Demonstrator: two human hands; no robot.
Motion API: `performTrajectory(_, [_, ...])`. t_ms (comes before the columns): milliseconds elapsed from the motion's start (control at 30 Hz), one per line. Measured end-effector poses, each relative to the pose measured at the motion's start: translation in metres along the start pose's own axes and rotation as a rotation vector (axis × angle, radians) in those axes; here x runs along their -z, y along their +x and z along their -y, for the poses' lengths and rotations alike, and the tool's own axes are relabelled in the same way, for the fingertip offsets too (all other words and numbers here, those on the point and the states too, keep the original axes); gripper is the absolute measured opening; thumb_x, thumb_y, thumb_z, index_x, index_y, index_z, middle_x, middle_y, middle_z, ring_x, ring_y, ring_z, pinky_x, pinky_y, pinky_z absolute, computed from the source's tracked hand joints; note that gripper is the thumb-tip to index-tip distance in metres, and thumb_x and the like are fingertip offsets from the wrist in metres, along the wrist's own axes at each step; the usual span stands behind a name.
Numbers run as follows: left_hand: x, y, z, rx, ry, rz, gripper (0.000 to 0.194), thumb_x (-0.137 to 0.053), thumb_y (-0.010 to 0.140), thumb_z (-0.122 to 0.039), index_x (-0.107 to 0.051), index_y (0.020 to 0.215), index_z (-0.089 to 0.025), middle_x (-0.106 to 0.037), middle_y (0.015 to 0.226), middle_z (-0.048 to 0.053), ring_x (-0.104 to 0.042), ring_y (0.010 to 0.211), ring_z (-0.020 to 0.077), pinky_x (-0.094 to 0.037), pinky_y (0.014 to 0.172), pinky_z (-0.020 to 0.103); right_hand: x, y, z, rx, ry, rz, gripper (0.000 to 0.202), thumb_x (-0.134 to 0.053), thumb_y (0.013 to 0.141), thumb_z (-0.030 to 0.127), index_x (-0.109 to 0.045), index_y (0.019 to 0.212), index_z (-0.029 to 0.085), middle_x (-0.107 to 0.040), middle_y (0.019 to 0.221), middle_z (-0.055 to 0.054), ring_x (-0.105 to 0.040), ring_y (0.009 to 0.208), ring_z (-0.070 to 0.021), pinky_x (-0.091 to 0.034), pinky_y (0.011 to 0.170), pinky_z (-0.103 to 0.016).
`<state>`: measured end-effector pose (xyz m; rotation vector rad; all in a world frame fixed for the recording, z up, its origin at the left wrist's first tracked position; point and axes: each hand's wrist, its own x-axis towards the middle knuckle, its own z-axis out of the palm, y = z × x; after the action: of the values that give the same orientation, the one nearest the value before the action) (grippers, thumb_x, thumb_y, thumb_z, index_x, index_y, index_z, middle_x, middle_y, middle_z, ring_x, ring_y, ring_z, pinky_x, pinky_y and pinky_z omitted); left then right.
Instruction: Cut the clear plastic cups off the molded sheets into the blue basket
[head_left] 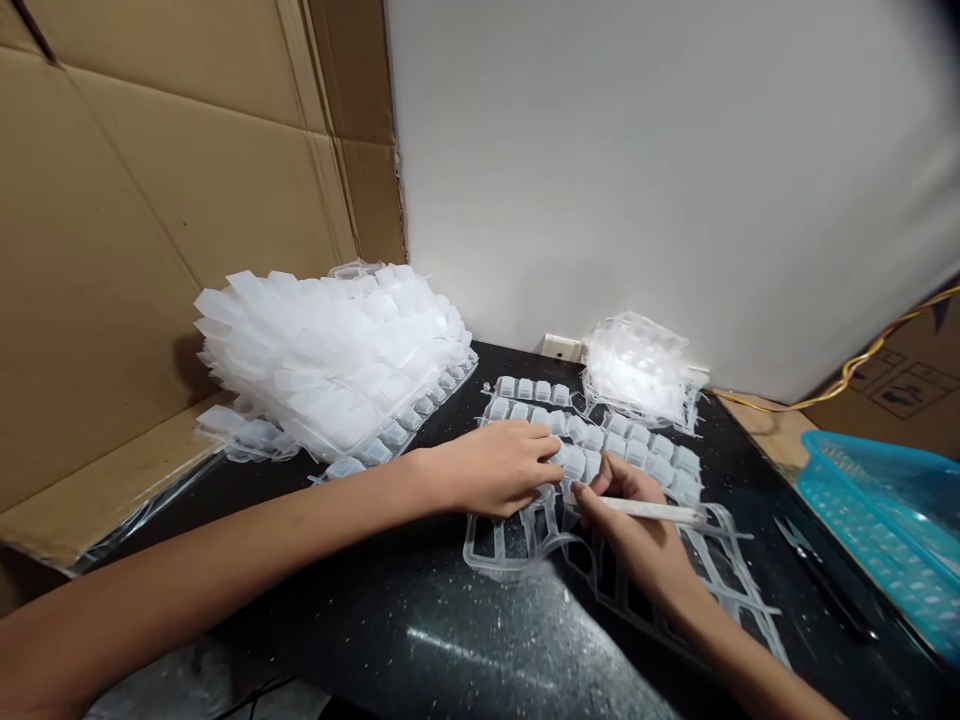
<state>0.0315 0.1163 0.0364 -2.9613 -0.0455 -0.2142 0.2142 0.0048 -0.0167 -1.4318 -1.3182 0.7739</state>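
Note:
My left hand (514,465) lies over a sheet of translucent moulded pieces (574,460), its fingers bent and pressed onto the pieces. Just to the right, my right hand (634,510) pinches a white pen-like tool (660,510) between thumb and fingers. The tool's front end is close to the pieces near my left fingertips; whether it touches them is hidden. Under and around both hands, a clear frame (495,570) with open slots reaches toward me and to the right. More rows of pieces (660,460) lie beyond my right hand.
A tall pile of white translucent sheets (322,360) stands at left on the black table (480,640). Clear frames (637,365) are stacked by the wall. At right lie dark-handled snips (825,580) beside a blue basket (885,530). Cardboard (172,150) borders the left side.

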Motion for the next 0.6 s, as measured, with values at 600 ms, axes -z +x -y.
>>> performTrajectory(600, [-0.020,0.002,0.005,0.202,-0.495,-0.199,0.004,-0.058,0.092,-0.015,-0.058,0.090,-0.018,-0.060,0.094,0.006,-0.055,0.087,0.0192,-0.045,0.074,0.032,-0.006,0.010,-0.007,0.014,-0.090,0.002,0.021,-0.059,0.068,0.029,-0.040,0.059,0.024,-0.042,0.055,0.005,-0.037,0.055,-0.0119,-0.027,0.053,-0.027])
